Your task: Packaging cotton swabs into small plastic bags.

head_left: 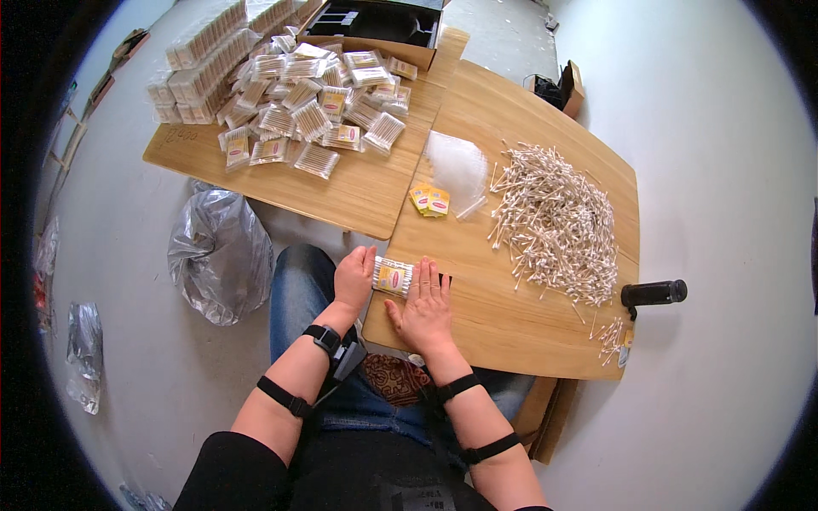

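Observation:
A small clear packet of cotton swabs [393, 277] with a yellow and white card inside lies at the near left edge of the right-hand table. My left hand [353, 278] is closed on its left end. My right hand [423, 313] lies flat with fingers stretched out, and its fingertips cover the packet's right end. A small dark patch shows beside those fingertips, too hidden to name. Further up the table are several yellow cards [430, 200] and a stack of clear plastic bags [457, 166]. A large heap of loose cotton swabs [558, 226] spreads to their right.
Filled swab packets [312, 121] are heaped on the left table, beside stacked bundles of packets [203, 64] and an open box with a black lining [375, 25]. A grey plastic bag [220, 255] stands on the floor. A black cylinder [653, 293] juts past the right table edge.

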{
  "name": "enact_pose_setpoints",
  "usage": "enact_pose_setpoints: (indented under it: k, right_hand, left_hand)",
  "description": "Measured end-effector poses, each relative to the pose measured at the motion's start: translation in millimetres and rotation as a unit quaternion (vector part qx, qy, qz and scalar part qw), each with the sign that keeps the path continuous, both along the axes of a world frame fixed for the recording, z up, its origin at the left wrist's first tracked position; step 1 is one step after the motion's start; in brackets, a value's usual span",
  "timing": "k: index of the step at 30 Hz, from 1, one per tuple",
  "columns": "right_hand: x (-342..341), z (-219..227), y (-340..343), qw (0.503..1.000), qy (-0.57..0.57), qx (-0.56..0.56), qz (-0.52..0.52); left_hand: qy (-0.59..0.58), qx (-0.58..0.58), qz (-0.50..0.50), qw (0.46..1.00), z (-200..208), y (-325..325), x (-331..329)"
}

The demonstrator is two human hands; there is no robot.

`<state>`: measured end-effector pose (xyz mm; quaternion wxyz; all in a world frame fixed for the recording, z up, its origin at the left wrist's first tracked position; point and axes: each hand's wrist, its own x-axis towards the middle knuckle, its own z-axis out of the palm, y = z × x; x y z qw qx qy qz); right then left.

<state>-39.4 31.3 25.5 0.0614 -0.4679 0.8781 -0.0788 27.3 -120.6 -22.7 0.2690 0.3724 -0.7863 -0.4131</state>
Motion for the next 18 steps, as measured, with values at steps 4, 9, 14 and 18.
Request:
enact_pose_setpoints:
  k: [4,9,14,18]
  right_hand:
    - [1.9,-3.1,-1.5,1.0,-0.013,-0.01,-0.004]
    - [-2.9,-4.4,-0.1,0.999,0.014,-0.04,-0.014]
    - [-2.3,3.5,0.2,0.999,-0.014,-0.045,-0.026]
    - [0.9,1.8,2.1,0.997,-0.008,-0.074,-0.027]
  left_hand:
    - [0.012,-0.018,-0.002,1.0,-1.6,0.1,1.1]
    - [0.067,0.074,-0.006,0.995,-10.6,-10.6,5.1]
    - [0.096,0.232,0.028,0.968,-13.2,-14.8,14.5]
    - [0.123,0.345,-0.008,0.93,-18.9,-13.1,18.0]
